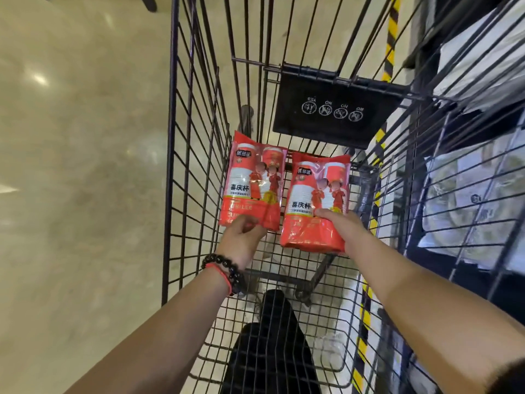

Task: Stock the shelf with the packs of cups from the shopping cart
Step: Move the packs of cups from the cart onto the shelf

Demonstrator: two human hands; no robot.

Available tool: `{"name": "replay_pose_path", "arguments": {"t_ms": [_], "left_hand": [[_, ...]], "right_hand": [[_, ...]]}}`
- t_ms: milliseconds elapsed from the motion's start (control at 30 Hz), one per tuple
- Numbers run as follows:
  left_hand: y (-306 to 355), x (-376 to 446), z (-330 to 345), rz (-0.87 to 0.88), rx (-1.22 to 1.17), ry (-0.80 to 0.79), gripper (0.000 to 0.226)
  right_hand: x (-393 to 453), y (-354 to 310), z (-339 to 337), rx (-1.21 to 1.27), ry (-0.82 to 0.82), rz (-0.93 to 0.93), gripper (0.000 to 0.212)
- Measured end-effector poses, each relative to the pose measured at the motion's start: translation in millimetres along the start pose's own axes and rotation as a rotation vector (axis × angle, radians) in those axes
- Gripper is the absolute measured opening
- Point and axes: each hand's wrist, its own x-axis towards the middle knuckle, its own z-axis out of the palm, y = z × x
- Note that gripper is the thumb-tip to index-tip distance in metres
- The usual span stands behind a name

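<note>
Two red packs of cups, the left pack [253, 177] and the right pack [316, 203], stood side by side inside the black wire shopping cart [196, 155], long axes pointing away from the person. Pale polished floor [79, 166] lay left, a shelf [477, 177] of white packs right. The left hand [243, 237] pinched the left pack's near end; the right hand [341, 226] gripped the right pack's.

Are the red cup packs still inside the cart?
Yes, inside. Both red packs sit within the cart's wire walls, each gripped by a hand.
</note>
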Motion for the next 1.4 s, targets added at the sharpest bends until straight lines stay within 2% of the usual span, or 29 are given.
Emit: {"name": "replay_pose_path", "arguments": {"t_ms": [100, 167, 300, 367, 467, 567, 667, 700, 800, 1033, 1100, 1200, 1367, 1400], "left_hand": [[12.2, -8.1, -1.5, -0.066, -0.037, -0.021, 0.029], [22.0, -17.6, -3.2, -0.103, -0.062, -0.050, 0.055], [41.2, -45.6, -8.1, -0.150, -0.176, -0.217, 0.115], [44.2, -55.5, -8.7, -0.146, -0.245, -0.260, 0.131], [41.3, -64.4, -8.8, -0.093, -0.313, -0.289, 0.120], [32.7, -70.6, -8.4, -0.111, -0.395, -0.279, 0.103], [27.1, -76.1, -10.1, -0.089, -0.388, -0.236, 0.057], [25.9, -78.3, -11.6, -0.071, -0.392, -0.211, 0.050], [27.1, -90.8, -22.2, -0.028, -0.416, -0.177, 0.070], [51.8, -125.3, -70.4, 0.142, -0.402, -0.089, 0.077], [60.5, -133.0, -89.4, 0.206, -0.406, -0.067, 0.075], [66.2, -137.6, -119.1, 0.263, -0.427, -0.037, 0.073], [65.7, -132.1, -152.7, 0.295, -0.442, 0.030, 0.063], [63.7, -130.0, -157.0, 0.290, -0.444, 0.041, 0.062]], "right_hand": [[-33.2, 3.3, -1.6, 0.045, -0.020, -0.079, 0.062], [-60.4, 1.6, -2.0, 0.061, -0.117, -0.075, 0.069], [-107.3, 0.0, 1.2, 0.053, -0.247, -0.109, 0.095], [-126.4, 0.3, 5.2, 0.054, -0.292, -0.179, 0.094], [-146.3, 1.3, 9.7, 0.035, -0.322, -0.224, 0.080], [-159.6, 2.5, 11.1, -0.001, -0.336, -0.222, 0.095], [-169.9, 4.6, 10.0, -0.044, -0.367, -0.210, 0.096], [-173.1, 3.8, 9.7, -0.056, -0.384, -0.204, 0.092], [-175.5, -2.0, 5.1, 0.018, -0.414, -0.151, 0.077], [-172.9, -30.5, 5.7, 0.181, -0.351, -0.136, 0.042], [-164.4, -36.7, 11.8, 0.159, -0.319, -0.143, 0.029], [-144.2, -44.5, 30.6, 0.085, -0.267, -0.157, 0.023], [-94.9, -57.2, 79.5, -0.208, -0.167, -0.133, 0.005], [-84.2, -59.6, 89.2, -0.250, -0.150, -0.125, 0.011]]}}
